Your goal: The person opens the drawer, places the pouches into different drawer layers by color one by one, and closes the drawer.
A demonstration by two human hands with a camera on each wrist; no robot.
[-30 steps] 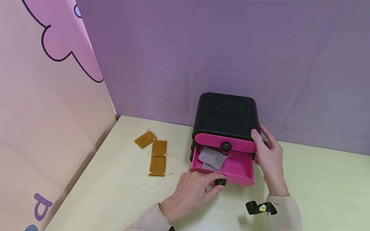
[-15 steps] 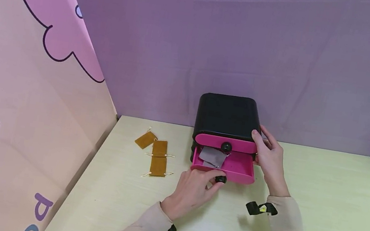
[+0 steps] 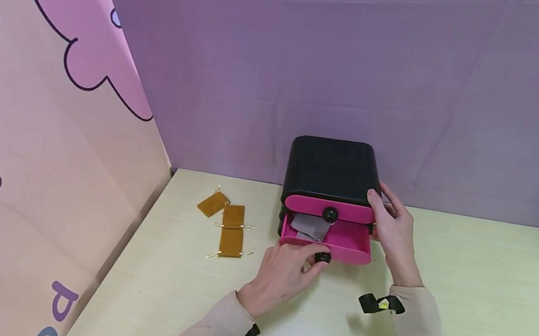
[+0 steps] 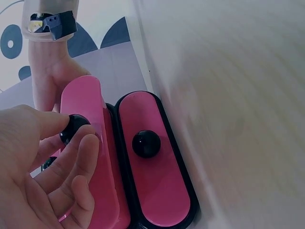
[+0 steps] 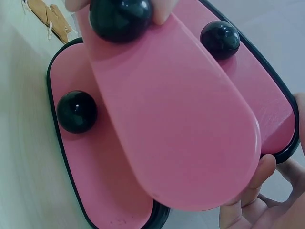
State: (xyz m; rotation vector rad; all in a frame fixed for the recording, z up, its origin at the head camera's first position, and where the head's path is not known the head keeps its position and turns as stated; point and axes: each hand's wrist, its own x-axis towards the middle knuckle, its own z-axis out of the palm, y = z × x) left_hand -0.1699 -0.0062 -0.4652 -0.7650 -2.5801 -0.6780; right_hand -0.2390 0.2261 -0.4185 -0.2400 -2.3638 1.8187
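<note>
While the glossy pink plastic middle drawer [image 3: 353, 256] juts from the black rounded plastic cabinet [image 3: 333, 169], my left hand [image 3: 281, 278] pinches its round black knob [image 3: 323, 257]; my right hand [image 3: 393, 234], half-curled, grips the cabinet's right side. Likely drawer-sliding step; next needs level force, bracing.

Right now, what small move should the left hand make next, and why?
Probably ease the open drawer further in: the left hand pinches its black knob, the right hand holds the side of the black cabinet, and the drawer stands less far out than a second ago.
</note>
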